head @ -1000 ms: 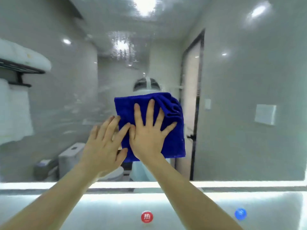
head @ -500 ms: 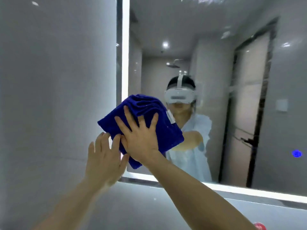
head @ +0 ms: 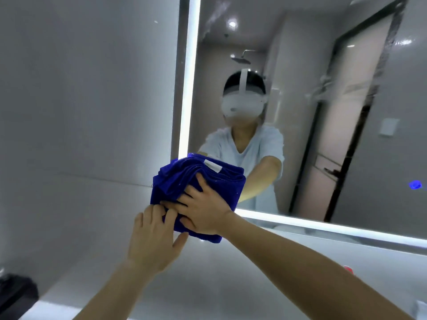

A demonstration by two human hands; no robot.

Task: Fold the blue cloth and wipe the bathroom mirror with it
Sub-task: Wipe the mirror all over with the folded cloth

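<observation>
The folded blue cloth (head: 196,181), with a small white tag on its top edge, covers the lower left corner of the bathroom mirror (head: 323,112). My right hand (head: 203,211) lies flat on the cloth, fingers spread, pressing it to the surface. My left hand (head: 154,236) sits just below and left of it, fingertips touching the cloth's lower left edge. The mirror has a lit white strip along its left and bottom edges and reflects a person wearing a white headset and a pale shirt.
A grey tiled wall (head: 80,100) fills the left. Below the mirror runs a pale ledge (head: 231,285). A dark object (head: 16,294) sits at the bottom left. A blue light (head: 415,184) glows on the mirror at right; a red button (head: 349,270) shows below.
The cloth and both hands have travelled left across the mirror and then down to its lower left corner. The view has swung left, so the wall now shows.
</observation>
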